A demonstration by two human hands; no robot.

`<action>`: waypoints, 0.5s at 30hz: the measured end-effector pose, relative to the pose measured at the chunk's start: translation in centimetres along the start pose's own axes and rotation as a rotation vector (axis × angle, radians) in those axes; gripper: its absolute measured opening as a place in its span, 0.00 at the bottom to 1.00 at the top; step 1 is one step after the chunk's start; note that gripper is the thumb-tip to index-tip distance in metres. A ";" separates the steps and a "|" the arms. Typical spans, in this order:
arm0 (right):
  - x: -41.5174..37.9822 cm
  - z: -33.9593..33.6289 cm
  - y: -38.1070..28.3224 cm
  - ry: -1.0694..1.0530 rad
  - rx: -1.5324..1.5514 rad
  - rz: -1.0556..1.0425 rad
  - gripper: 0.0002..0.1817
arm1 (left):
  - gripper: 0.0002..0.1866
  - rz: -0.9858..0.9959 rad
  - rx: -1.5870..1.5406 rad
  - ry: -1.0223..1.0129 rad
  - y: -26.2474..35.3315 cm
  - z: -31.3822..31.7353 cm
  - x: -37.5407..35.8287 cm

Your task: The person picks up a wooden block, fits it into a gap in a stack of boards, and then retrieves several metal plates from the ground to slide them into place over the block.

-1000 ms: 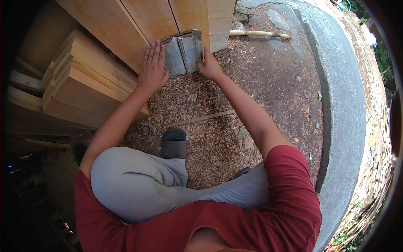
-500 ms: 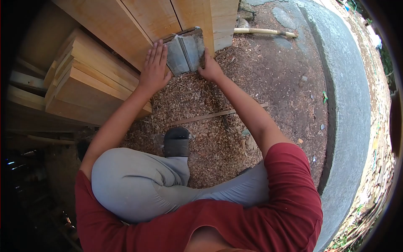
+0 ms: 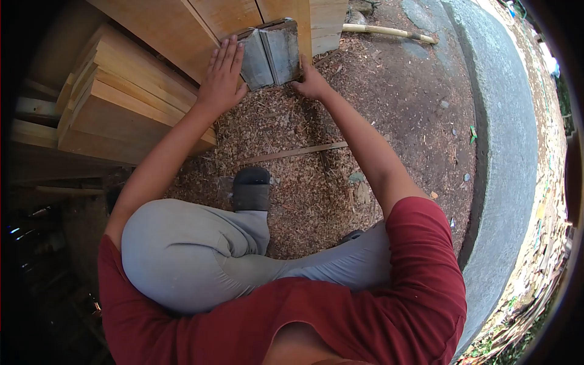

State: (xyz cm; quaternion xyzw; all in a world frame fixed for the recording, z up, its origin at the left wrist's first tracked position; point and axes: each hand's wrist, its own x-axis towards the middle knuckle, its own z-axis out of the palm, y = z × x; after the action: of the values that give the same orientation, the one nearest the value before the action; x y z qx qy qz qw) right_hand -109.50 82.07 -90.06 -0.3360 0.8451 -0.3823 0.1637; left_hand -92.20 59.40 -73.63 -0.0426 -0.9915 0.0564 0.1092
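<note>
Two worn grey blocks (image 3: 271, 55) with rough brown top edges stand side by side, a narrow seam between them, against tall pale wooden boards (image 3: 228, 17). Along their left side lies my left hand (image 3: 222, 76), its fingers stretched out and pointing up, partly over the board behind. My right hand (image 3: 312, 81) grips the lower right edge of the pair. Its thumb reaches toward the bottom corner, and some of its fingers are hidden by the hand itself. Wood shavings (image 3: 280, 128) cover the ground just below the blocks.
A stack of thick planks (image 3: 131, 109) stands at the left, close to my left forearm. A thin wooden strip (image 3: 298, 152) crosses the shavings near my sandalled foot (image 3: 250, 188). At the upper right are a pale pole (image 3: 389, 31) and a raised concrete edge (image 3: 508, 140).
The whole view has tilted slightly, so the blocks, hands and foot all sit higher in it. Both hands keep their places at the sides of the blocks.
</note>
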 end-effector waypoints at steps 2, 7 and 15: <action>-0.4 -0.2 0.0 -0.019 -0.004 0.016 0.62 | 0.54 0.005 -0.013 0.009 0.2 0.0 -0.1; -0.7 -0.2 0.3 -0.034 -0.011 0.013 0.63 | 0.54 0.023 0.016 0.026 0.2 0.0 -0.6; -5.8 0.4 -2.2 0.061 -0.289 -0.215 0.32 | 0.52 0.047 -0.017 0.014 0.0 0.3 -2.3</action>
State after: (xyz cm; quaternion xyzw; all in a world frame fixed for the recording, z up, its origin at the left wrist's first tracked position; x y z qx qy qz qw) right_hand -104.08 84.80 -88.53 -0.4327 0.8550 -0.2821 0.0461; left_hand -90.03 59.19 -74.44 -0.0673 -0.9899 0.0502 0.1142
